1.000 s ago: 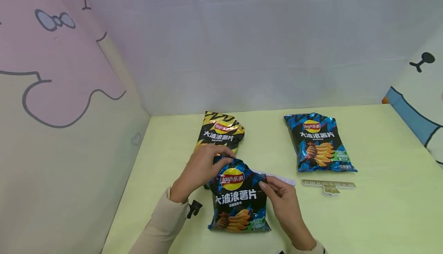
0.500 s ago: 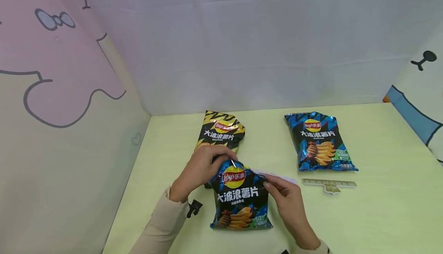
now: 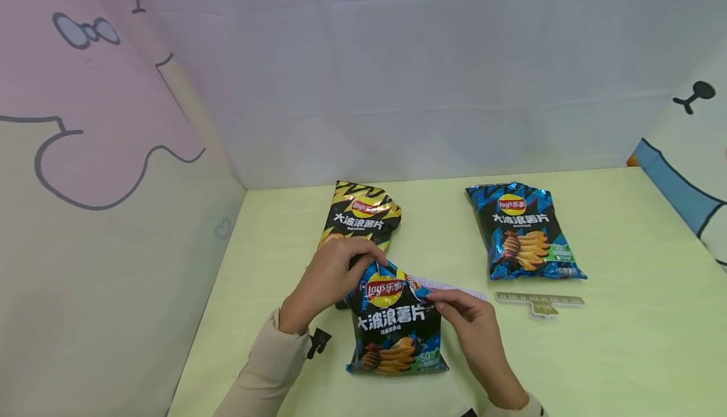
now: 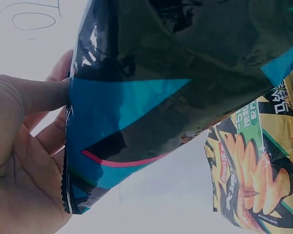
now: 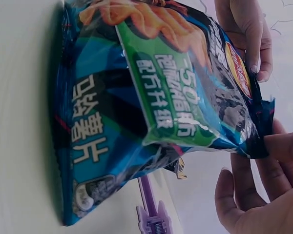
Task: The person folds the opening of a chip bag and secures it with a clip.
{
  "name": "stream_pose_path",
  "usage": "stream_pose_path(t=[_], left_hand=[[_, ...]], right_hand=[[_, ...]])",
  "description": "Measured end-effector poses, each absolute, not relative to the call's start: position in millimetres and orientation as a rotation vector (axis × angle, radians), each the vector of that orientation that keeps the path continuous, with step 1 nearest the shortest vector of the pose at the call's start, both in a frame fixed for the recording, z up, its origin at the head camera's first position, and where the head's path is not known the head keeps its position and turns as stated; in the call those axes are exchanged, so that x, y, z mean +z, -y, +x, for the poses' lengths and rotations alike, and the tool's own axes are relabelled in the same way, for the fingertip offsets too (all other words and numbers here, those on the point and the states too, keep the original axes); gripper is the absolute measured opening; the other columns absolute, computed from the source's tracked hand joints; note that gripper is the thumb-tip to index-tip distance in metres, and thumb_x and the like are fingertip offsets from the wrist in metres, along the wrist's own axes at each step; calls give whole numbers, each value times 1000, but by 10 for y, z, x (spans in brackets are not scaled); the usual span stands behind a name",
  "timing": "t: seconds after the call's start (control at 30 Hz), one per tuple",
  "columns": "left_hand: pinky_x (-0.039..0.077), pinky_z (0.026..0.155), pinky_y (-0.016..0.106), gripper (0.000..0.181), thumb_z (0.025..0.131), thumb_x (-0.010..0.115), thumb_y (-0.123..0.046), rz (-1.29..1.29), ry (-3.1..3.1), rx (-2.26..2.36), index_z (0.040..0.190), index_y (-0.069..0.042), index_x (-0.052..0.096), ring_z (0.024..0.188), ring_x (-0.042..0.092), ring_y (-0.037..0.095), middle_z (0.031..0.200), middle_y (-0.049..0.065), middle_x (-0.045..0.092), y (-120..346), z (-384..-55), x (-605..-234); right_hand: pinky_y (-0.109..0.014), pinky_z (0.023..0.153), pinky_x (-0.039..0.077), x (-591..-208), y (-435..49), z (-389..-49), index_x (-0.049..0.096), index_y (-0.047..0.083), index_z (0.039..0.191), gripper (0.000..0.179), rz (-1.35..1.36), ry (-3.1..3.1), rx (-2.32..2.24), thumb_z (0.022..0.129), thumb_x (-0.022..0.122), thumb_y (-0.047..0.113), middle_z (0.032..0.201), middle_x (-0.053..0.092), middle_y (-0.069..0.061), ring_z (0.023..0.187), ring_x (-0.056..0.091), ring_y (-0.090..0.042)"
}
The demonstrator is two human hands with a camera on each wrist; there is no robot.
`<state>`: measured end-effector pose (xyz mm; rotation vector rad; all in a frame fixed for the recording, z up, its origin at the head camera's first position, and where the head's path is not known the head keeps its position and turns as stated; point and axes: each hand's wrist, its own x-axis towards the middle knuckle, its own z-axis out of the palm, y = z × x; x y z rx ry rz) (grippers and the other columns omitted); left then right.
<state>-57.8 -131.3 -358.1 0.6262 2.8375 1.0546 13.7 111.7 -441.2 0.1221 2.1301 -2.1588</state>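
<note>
A blue and black Lay's chip bag [image 3: 392, 335] stands near the front middle, its printed front facing me. My left hand [image 3: 332, 272] pinches its upper left corner between thumb and fingers. At the upper right corner, my right hand [image 3: 474, 322] pinches the edge, thumb in front and fingers behind. Along the top, the bag's edge is creased and bent over near the right hand. In the right wrist view the bag [image 5: 151, 97] fills the middle, with the right hand [image 5: 268, 185] gripping its top corner. The left wrist view shows the left thumb pressed on the bag's edge.
A yellow and black chip bag [image 3: 363, 215] lies behind the left hand. Another blue chip bag [image 3: 522, 234] lies at the back right, with a gold ruler-marked clip [image 3: 539, 302] in front of it. A purple clip [image 3: 454, 288] lies partly hidden behind the held bag.
The right hand has shifted slightly, bringing the bag's upper right edge over toward the front and left. The left hand stays at its corner. The other bags and clips have not moved.
</note>
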Motion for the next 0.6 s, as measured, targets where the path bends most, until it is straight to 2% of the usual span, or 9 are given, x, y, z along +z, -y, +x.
stream_pose_path(t=[0.17, 0.33, 0.47, 0.6], left_hand=[[52, 92, 34, 13, 98, 67, -17, 633, -2863, 1027, 96, -25, 77, 94, 70, 5, 101, -10, 78, 1304, -576, -3576], [49, 84, 30, 20, 98, 62, -11, 620, -2863, 1027, 96, -24, 77, 83, 64, 4, 101, -10, 78, 1307, -571, -3577], [49, 77, 27, 22, 96, 60, -9, 608, -2843, 1033, 96, -24, 77, 81, 60, 4, 102, -10, 77, 1318, -561, -3577], [54, 82, 29, 16, 95, 65, -18, 636, -2841, 1024, 103, -26, 76, 91, 65, 5, 107, -10, 77, 1332, -549, -3573]], right_hand=[[-18, 87, 57, -4408, -1113, 124, 74, -3, 110, 18, 137, -2144, -2134, 96, 62, -2, 113, 76, -1, 102, 70, -3], [-15, 91, 54, -4390, -1110, 126, 73, -4, 115, 23, 175, -2133, -2099, 98, 58, -3, 111, 76, 9, 109, 66, 1], [-13, 93, 52, -4371, -1099, 142, 72, -2, 117, 24, 220, -2134, -2077, 101, 57, 5, 111, 75, 13, 112, 64, 2], [-16, 90, 55, -4361, -1079, 150, 72, -1, 117, 26, 232, -2143, -2100, 99, 64, 16, 109, 75, 12, 106, 68, -1]])
